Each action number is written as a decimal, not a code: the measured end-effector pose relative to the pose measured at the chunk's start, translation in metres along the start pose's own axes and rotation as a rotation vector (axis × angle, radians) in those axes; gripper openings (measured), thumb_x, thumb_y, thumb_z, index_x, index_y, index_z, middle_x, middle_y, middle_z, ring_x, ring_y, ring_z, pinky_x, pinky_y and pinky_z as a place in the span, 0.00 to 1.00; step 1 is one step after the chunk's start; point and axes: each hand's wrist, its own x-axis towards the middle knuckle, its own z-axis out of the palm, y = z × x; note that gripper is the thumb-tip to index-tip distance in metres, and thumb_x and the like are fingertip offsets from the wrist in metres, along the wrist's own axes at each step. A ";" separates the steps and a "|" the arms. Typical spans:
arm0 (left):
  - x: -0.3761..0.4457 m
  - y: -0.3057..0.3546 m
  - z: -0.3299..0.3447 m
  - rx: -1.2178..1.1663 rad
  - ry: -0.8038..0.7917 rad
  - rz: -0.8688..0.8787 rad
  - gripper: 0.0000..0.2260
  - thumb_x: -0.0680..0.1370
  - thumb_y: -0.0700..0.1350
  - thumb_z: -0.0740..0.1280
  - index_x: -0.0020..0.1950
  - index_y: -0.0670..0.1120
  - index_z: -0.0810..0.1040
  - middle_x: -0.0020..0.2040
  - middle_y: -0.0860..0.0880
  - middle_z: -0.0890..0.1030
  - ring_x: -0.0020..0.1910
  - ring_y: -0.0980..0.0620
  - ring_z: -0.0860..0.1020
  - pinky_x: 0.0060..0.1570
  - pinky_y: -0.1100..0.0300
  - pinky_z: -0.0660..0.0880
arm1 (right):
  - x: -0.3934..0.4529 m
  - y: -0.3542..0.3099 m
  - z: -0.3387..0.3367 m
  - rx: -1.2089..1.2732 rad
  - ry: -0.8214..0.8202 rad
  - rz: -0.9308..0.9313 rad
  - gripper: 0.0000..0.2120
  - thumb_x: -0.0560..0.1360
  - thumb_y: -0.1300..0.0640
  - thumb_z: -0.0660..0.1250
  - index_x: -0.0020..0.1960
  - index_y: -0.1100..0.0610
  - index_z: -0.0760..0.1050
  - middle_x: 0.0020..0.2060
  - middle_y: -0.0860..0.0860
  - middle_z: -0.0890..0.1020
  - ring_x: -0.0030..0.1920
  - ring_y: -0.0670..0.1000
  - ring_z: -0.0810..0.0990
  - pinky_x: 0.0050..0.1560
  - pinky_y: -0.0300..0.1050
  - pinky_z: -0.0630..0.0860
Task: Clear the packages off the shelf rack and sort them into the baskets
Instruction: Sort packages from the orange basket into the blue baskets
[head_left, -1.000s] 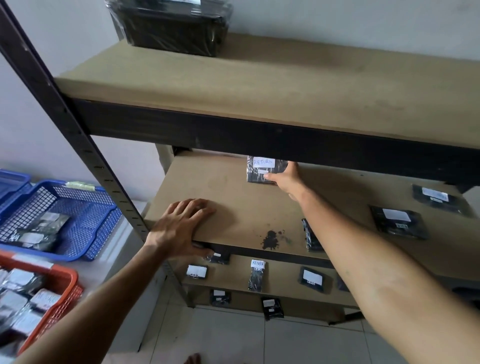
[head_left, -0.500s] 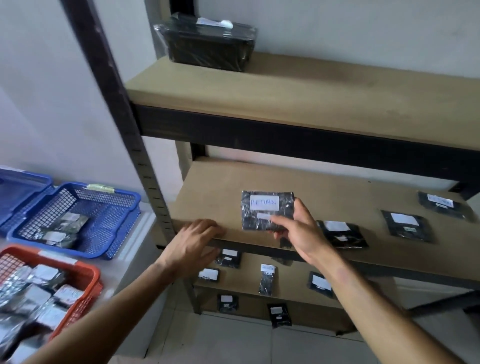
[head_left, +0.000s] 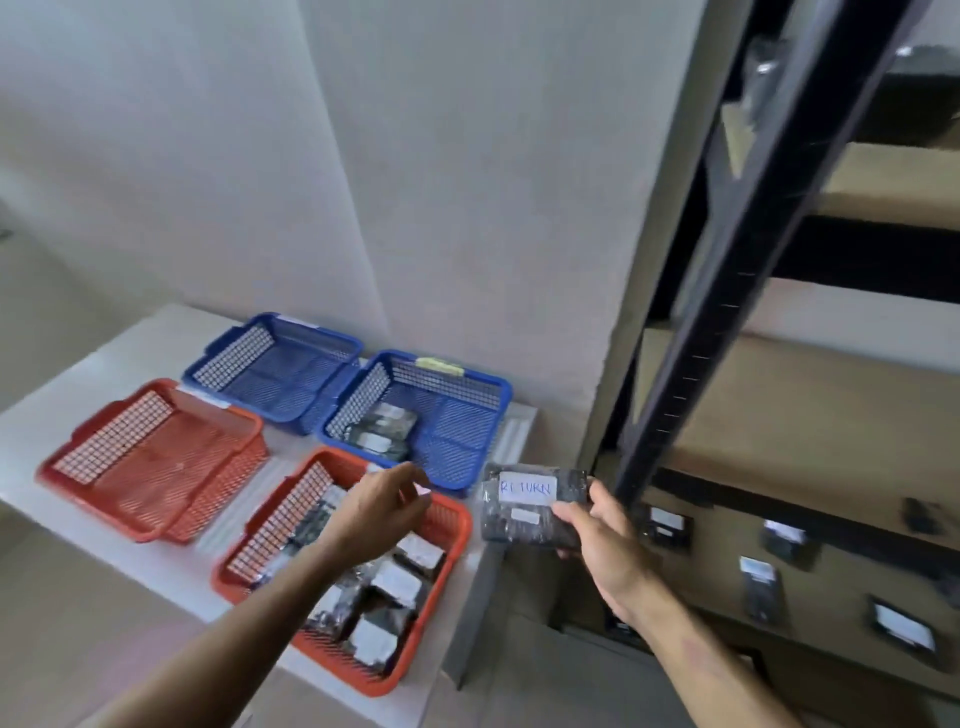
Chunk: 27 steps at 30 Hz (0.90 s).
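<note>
**"RETURN" package off the rack, basket not yet chosen**

My right hand (head_left: 602, 540) pinches a dark plastic package (head_left: 535, 512) by its right edge, thumb on the front just under the white label hand-lettered "RETURN". The package hangs in the air between the shelf rack (head_left: 737, 291) and the table (head_left: 104, 364), just right of the table's near corner and over no basket. My left hand (head_left: 382, 512) holds nothing; its fingers are loosely spread above the nearer red basket (head_left: 457, 525), which is well filled with labelled packages.

Four baskets stand on the table in two rows. The far red basket (head_left: 150, 457) and the far blue basket (head_left: 275, 369) look empty. The blue basket nearest the rack (head_left: 467, 415) holds a few packages and carries a pale tag on its back rim, too blurred for me to read.

I judge this the sorting step: the pick is done, the drop is not. The next move calls for matching the label to the right basket, and I cannot tell from here which one takes returns. Then I carry the package left over that basket's rim and let go low, so it lands flat inside.

More packages lie on the rack's lower shelves (head_left: 779, 582), so the clearing looks far from done.
</note>
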 end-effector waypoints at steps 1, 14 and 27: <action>0.001 -0.015 -0.010 -0.026 0.005 -0.030 0.05 0.77 0.50 0.72 0.52 0.53 0.81 0.38 0.58 0.83 0.34 0.62 0.80 0.39 0.57 0.78 | 0.009 0.005 0.016 0.002 0.019 0.011 0.15 0.79 0.59 0.68 0.65 0.54 0.75 0.55 0.53 0.86 0.54 0.50 0.84 0.46 0.46 0.81; 0.077 -0.127 -0.066 -0.120 -0.106 -0.287 0.11 0.82 0.47 0.69 0.63 0.44 0.77 0.55 0.46 0.83 0.47 0.57 0.82 0.40 0.69 0.78 | 0.191 0.027 0.138 -0.064 0.193 0.057 0.10 0.76 0.67 0.70 0.52 0.54 0.78 0.48 0.52 0.86 0.50 0.55 0.85 0.55 0.54 0.81; 0.187 -0.237 -0.037 0.035 -0.122 -0.280 0.35 0.80 0.52 0.70 0.82 0.46 0.58 0.77 0.45 0.63 0.74 0.46 0.64 0.76 0.45 0.65 | 0.353 0.068 0.218 -0.083 0.295 0.307 0.20 0.76 0.66 0.72 0.67 0.62 0.76 0.55 0.57 0.84 0.46 0.50 0.86 0.41 0.43 0.84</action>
